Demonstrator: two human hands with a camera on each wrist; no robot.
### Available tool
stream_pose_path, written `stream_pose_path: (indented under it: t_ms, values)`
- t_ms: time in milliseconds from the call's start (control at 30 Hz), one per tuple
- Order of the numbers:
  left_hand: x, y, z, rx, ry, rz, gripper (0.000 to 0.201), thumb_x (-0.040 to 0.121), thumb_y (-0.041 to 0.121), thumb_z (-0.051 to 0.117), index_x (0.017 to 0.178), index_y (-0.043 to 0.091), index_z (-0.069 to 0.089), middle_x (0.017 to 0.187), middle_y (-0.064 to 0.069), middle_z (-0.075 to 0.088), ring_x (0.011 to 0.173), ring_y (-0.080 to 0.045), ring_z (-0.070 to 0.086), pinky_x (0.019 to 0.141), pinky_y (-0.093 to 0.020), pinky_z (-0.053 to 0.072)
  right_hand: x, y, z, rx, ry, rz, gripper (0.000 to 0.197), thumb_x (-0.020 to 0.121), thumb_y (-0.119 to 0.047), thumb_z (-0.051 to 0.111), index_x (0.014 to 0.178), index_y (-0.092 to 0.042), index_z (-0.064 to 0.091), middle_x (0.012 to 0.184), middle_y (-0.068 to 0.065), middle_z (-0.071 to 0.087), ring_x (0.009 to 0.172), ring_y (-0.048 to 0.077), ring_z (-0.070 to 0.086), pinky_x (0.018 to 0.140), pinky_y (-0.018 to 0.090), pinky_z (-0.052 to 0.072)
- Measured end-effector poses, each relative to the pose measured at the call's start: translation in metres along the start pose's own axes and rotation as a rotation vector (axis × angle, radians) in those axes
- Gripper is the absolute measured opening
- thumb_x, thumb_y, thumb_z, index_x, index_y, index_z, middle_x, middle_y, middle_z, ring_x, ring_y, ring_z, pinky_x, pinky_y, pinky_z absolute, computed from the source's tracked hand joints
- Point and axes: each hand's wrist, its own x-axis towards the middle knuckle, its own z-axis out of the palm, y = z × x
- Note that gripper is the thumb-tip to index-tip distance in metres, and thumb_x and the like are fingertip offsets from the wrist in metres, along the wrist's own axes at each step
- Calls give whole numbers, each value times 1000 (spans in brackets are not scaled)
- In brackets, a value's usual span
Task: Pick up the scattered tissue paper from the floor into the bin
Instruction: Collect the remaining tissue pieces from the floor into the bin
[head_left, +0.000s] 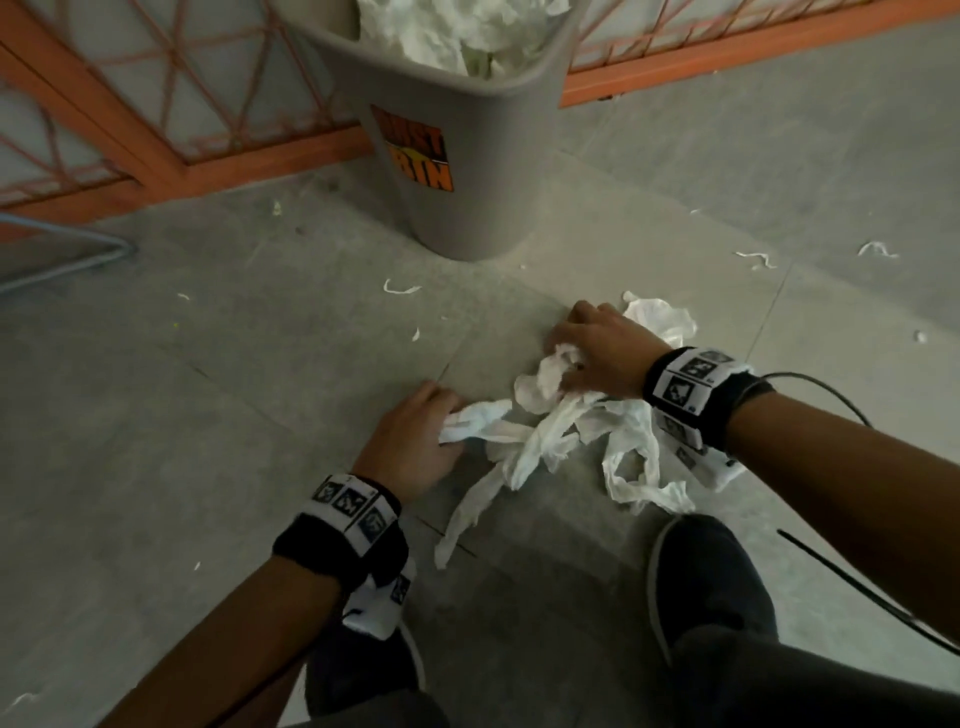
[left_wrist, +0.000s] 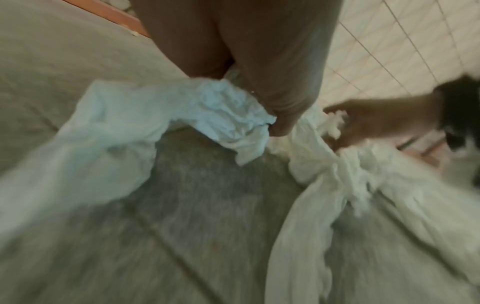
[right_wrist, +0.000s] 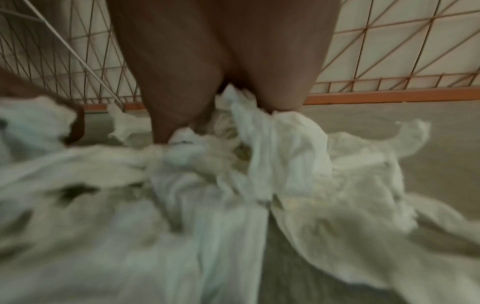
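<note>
A tangle of white tissue paper strips (head_left: 561, 436) lies on the grey floor between my hands. My left hand (head_left: 415, 441) grips one end of a strip; the left wrist view shows the tissue paper (left_wrist: 228, 115) bunched under my curled fingers. My right hand (head_left: 597, 348) clutches a wad of the tissue, which spills out below the fingers in the right wrist view (right_wrist: 246, 148). More tissue (head_left: 660, 317) pokes out beyond the right hand. The grey bin (head_left: 467, 171) stands just ahead, with white tissue (head_left: 457, 31) piled inside.
Small tissue scraps (head_left: 400, 288) (head_left: 756, 258) (head_left: 878, 249) dot the floor around the bin. An orange metal grille (head_left: 171, 119) runs behind it. My dark shoes (head_left: 711, 587) stand close below the pile, and a black cable (head_left: 852, 577) trails at right.
</note>
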Motion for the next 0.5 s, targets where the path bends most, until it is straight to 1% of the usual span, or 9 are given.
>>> stream_pose_path:
  t_ms: [67, 133, 167, 200, 233, 300, 367, 433, 500]
  values:
    - [8, 1, -16, -82, 80, -49, 14, 77, 10, 62, 89, 6, 56, 88, -10, 60, 79, -31, 60, 66, -29, 38, 1, 4, 6, 7, 60, -9, 40, 79, -37, 67, 115, -19, 61, 113, 11, 56, 107, 35, 50, 87, 38, 42]
    - [17, 2, -33, -163, 190, -85, 16, 75, 7, 52, 90, 8, 58, 82, -6, 62, 77, -28, 61, 67, -29, 42, 1, 5, 7, 87, 182, -44, 21, 80, -21, 66, 97, -10, 63, 98, 15, 63, 94, 37, 57, 79, 31, 31]
    - [23, 2, -41, -182, 248, -107, 19, 75, 6, 48, 91, 8, 59, 82, -7, 64, 78, -27, 62, 69, -29, 43, 1, 6, 6, 134, 254, -69, 9, 78, -14, 64, 85, -12, 59, 85, 15, 63, 83, 38, 59, 77, 31, 28]
    - [31, 2, -48, -194, 305, -131, 22, 74, 7, 45, 91, 7, 60, 85, -9, 66, 82, -28, 63, 71, -30, 46, 0, 8, 5, 189, 328, -83, 10, 75, -10, 63, 76, -15, 53, 72, 13, 59, 72, 38, 59, 75, 33, 29]
    - [41, 0, -53, -206, 351, -164, 27, 74, 11, 43, 94, 5, 60, 90, -13, 67, 87, -29, 63, 77, -34, 49, 0, 11, 5, 248, 392, -96, 12, 72, -9, 61, 70, -14, 50, 66, 9, 52, 64, 36, 56, 73, 35, 34]
    - [62, -9, -60, -211, 378, -266, 32, 79, 19, 46, 104, 6, 59, 104, -16, 66, 98, -32, 62, 88, -42, 51, 1, 17, 4, 348, 446, -70, 7, 73, -6, 60, 72, -8, 53, 72, 5, 46, 62, 31, 50, 69, 38, 40]
    - [81, -19, -62, -160, 338, -349, 35, 84, 27, 54, 115, 10, 54, 114, -14, 62, 105, -33, 59, 93, -44, 49, 1, 23, 3, 412, 472, -47, 6, 75, 1, 56, 78, -4, 56, 82, 5, 46, 67, 30, 51, 66, 36, 42]
    - [95, -30, -59, -48, 275, -347, 41, 86, 29, 59, 123, 13, 50, 121, -16, 58, 109, -38, 56, 94, -46, 47, -3, 26, 2, 472, 508, -67, 7, 75, -1, 51, 81, -4, 55, 84, 5, 48, 70, 31, 52, 65, 34, 40]
    - [103, -41, -53, 83, 209, -349, 42, 86, 25, 61, 124, 10, 51, 122, -21, 56, 110, -43, 54, 94, -48, 46, -8, 27, 1, 530, 545, -86, 11, 76, -9, 51, 85, -5, 56, 84, 8, 54, 74, 32, 54, 66, 34, 40]
